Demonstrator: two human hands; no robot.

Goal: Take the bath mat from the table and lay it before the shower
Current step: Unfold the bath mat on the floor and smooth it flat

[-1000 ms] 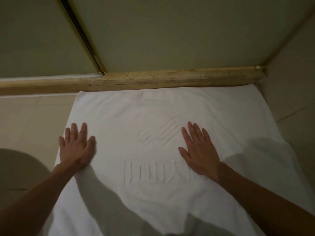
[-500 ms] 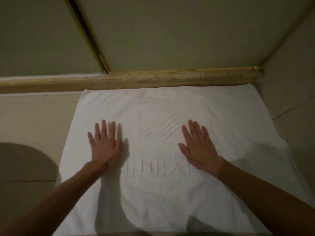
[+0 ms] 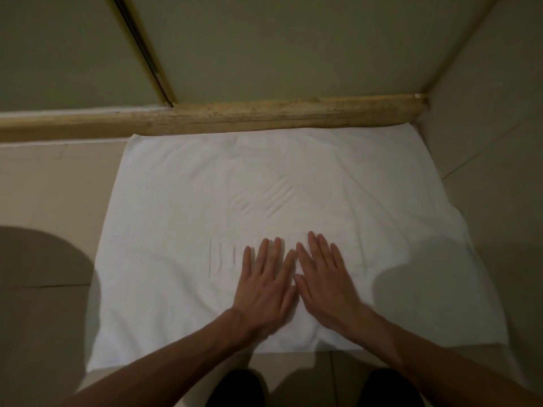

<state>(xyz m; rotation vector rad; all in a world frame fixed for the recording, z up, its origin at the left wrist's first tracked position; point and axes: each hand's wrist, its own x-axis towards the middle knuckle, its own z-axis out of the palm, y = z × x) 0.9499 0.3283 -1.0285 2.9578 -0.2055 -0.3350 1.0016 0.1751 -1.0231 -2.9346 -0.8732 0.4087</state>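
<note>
The white bath mat [image 3: 182, 201] lies spread flat on the tiled floor, its far edge against the wooden shower threshold [image 3: 264, 113]. An embossed pattern shows in its middle. My left hand [image 3: 264, 283] and my right hand [image 3: 323, 280] both rest palm-down on the near middle of the mat, fingers straight, side by side and almost touching. The right edge of the mat is slightly rumpled near the wall.
The shower's glass panels [image 3: 293, 45] with a brass frame [image 3: 147, 51] rise behind the threshold. A wall [image 3: 484, 127] stands on the right, close to the mat. Beige floor tiles [image 3: 53, 186] lie to the left. My dark-clad knees [image 3: 238, 389] are at the bottom edge.
My left hand slid right from the mat's left edge to the middle. My right hand drew back toward me. The two hands now lie next to each other.
</note>
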